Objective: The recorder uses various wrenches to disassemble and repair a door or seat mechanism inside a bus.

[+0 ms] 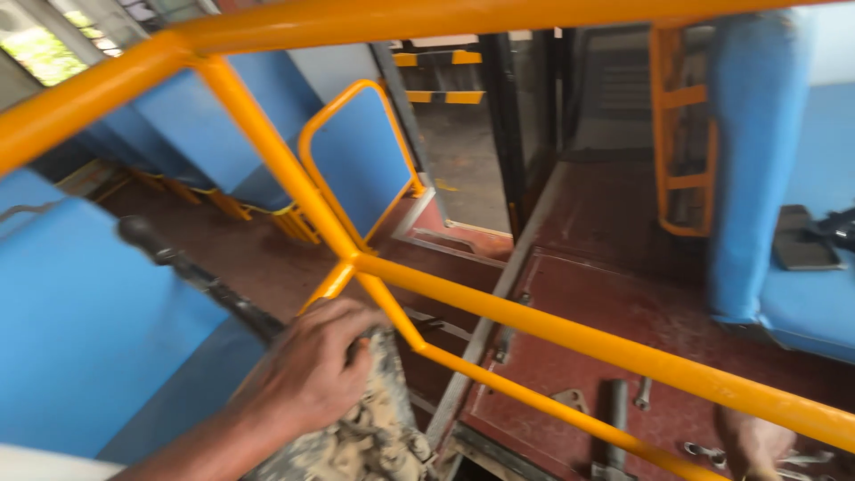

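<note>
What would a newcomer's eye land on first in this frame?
The bright orange-yellow painted metal railing crosses the whole view, branching at a joint near centre. At lower left, a hand presses a dirty grey crumpled rag against that railing's lower bars. Beyond, blue seat panels line the left, and metal wrenches lie on the dark red floor at lower right.
</note>
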